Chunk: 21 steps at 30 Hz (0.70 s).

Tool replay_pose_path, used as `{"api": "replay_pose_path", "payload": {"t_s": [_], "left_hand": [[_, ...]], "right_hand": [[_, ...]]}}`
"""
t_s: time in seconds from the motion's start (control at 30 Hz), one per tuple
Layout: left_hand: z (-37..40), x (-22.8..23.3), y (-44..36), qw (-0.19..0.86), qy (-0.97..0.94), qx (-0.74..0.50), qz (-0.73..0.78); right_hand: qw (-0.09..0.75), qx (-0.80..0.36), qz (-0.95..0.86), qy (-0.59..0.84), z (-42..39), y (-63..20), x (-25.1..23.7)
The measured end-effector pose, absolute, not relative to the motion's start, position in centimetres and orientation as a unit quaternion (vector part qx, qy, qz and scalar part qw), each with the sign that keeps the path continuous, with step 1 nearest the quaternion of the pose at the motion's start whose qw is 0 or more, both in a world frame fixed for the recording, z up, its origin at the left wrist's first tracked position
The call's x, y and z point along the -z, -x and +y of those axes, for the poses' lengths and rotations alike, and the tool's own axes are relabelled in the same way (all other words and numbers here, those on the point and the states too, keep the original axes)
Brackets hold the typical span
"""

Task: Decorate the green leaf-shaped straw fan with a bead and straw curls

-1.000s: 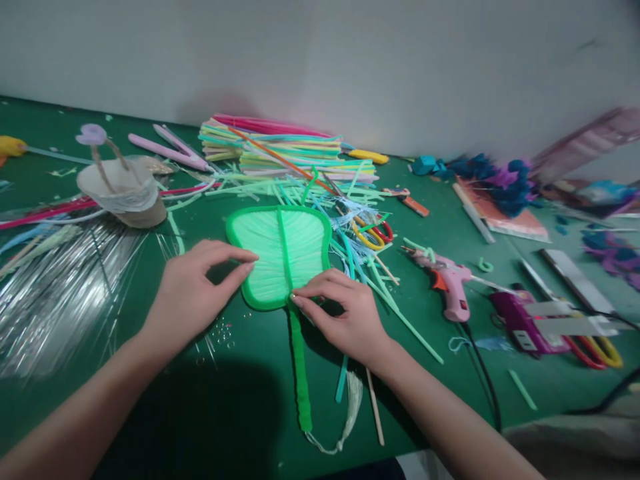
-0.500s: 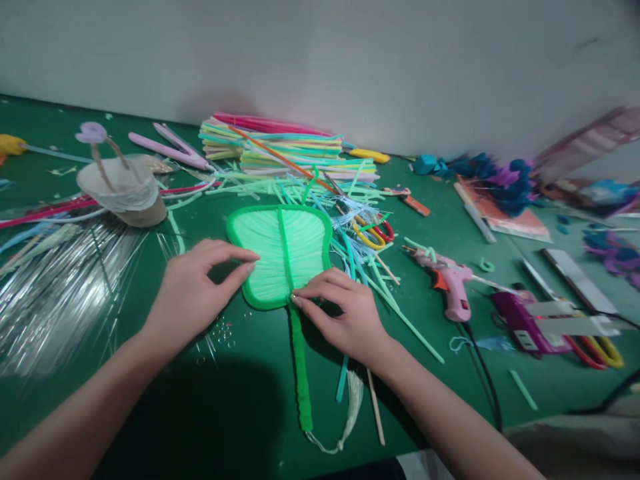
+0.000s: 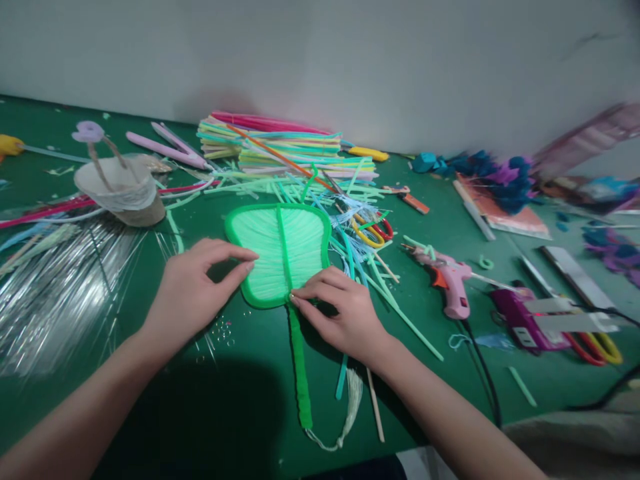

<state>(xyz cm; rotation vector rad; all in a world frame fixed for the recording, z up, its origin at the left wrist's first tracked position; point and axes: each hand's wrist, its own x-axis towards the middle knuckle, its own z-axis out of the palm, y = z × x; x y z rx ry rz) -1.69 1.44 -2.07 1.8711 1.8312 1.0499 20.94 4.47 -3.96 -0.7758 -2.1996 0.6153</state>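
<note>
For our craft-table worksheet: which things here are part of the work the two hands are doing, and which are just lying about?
In hand:
green fan, flat on the table
left hand, fingertips on the fan's left edge
right hand, fingertips where the fan meets its handle

Lying about:
pink glue gun
stack of coloured straws
paper cup
scissors

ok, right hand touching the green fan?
Touching. In the head view the right hand has its fingertips pressed on the green fan at the base of the blade, where the handle starts; no gap shows.
</note>
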Motion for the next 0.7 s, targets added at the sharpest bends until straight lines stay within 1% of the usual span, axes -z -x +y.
{"api": "replay_pose_path", "payload": {"t_s": [0.23, 0.47, 0.7], "left_hand": [[1.5, 2.2, 1.7, 0.158, -0.657, -0.364, 0.641], [1.6, 2.4, 2.0, 0.15, -0.662, -0.366, 0.637], [1.8, 2.5, 1.8, 0.153, -0.664, -0.355, 0.64]], "right_hand": [[0.355, -0.236, -0.855, 0.296, 4.7, -21.3, 3.9], [0.345, -0.312, -0.826, 0.318, 5.2, -22.0, 3.1], [0.324, -0.275, -0.861, 0.28, 5.3, -21.4, 3.4]]}}
